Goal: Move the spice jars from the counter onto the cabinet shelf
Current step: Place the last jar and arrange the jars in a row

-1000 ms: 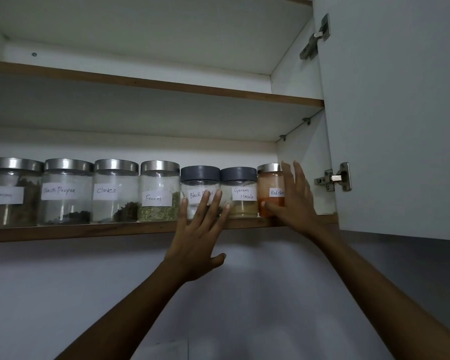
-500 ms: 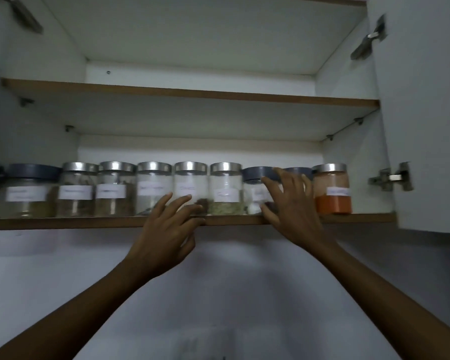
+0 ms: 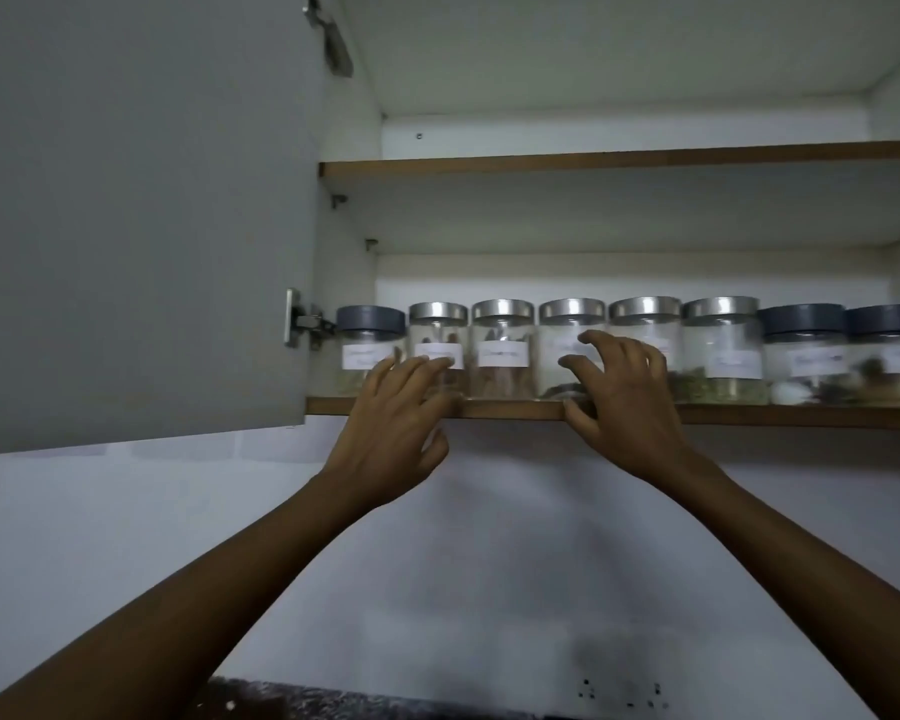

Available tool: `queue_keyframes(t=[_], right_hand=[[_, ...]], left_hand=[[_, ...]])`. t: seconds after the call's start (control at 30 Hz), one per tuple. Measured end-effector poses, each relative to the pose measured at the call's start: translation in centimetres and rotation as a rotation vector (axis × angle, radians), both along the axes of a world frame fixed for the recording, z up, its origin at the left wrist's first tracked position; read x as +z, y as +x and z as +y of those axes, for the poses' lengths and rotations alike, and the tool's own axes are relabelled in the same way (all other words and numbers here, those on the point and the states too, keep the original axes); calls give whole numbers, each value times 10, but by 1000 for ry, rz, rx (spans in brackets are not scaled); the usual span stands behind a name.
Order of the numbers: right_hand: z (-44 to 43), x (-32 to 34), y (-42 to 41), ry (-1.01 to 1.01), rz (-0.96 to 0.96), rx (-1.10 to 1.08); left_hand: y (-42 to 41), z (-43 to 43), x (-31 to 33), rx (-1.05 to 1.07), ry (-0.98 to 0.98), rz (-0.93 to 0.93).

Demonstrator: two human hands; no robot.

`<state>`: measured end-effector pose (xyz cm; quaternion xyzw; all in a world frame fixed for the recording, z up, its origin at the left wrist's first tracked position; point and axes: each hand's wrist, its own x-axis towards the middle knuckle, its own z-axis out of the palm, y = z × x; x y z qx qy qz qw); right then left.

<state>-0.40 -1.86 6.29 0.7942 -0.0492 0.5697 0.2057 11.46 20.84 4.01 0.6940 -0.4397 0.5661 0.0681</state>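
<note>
Jars (image 3: pixel 502 350) stand in one row along the front of the lower cabinet shelf (image 3: pixel 801 415), five with silver lids between a dark-lidded one at the left end and two at the right, their white labels too blurred to read. The left hand (image 3: pixel 393 433) is raised beside the open door (image 3: pixel 136 215), fingers straight and spread across the two leftmost. The right hand (image 3: pixel 627 407) grips nothing, fingers loosely bent before the fourth and fifth, thumb at the shelf's edge.

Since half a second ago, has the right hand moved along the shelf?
Yes. The right hand moved left, off the dark-lidded jars, and is now before the silver-lidded jars.
</note>
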Motion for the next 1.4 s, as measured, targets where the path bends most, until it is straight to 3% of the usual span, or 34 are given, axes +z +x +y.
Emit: queue_keyframes(t=[0.13,0.33,0.57,0.77,0.93,1.4], right_hand=[[43,1,35,-34,43,46],[87,31,70,-177,51,40],[110,85,92,-181,326,-330],[117,98,109,-126,465,-361],[117,101,115,-181,444,-323],[109,100,150,-59,484,-294]], left_hand=[[31,32,14,51,-95,65],[55,52,71,251,-19,66],[60,23,103,540,10,105],[65,15,112,535,35,196],[67,14,121,559,99,187],[98,-13,125,596,194,199]])
